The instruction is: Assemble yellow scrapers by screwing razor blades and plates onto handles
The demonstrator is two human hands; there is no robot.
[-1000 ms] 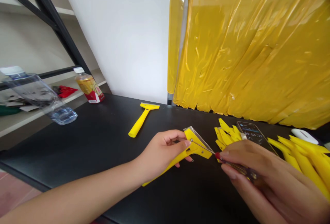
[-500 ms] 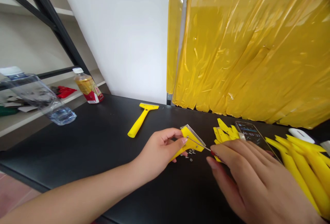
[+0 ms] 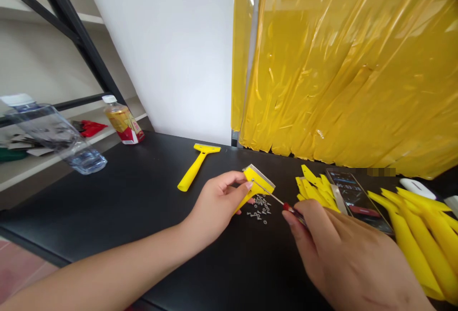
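Note:
My left hand (image 3: pixel 222 199) is closed around a yellow scraper (image 3: pixel 263 187) with a metal blade along its head, held tilted above the table. In my right hand (image 3: pixel 343 244) is a screwdriver (image 3: pixel 287 207) with a red handle, its thin shaft reaching across the scraper head to a screw near my left thumb. Small screws and nuts (image 3: pixel 263 208) lie loose on the black table just below the scraper. Another yellow scraper (image 3: pixel 195 168) lies by itself to the left, near the back. Part of the held scraper's handle is hidden by my left fingers.
Yellow plate pieces (image 3: pixel 311 182) and a phone running a timer (image 3: pixel 352 194) lie right of centre. Several yellow handles (image 3: pixel 411 225) are heaped at the far right. A clear bottle (image 3: pixel 60 134) and a drink bottle (image 3: pixel 122 120) stand left on the black table (image 3: pixel 143 191).
The scraper in my left hand has shifted slightly left and up. My right hand and the screwdriver moved down and left, uncovering more of the phone and the loose screws.

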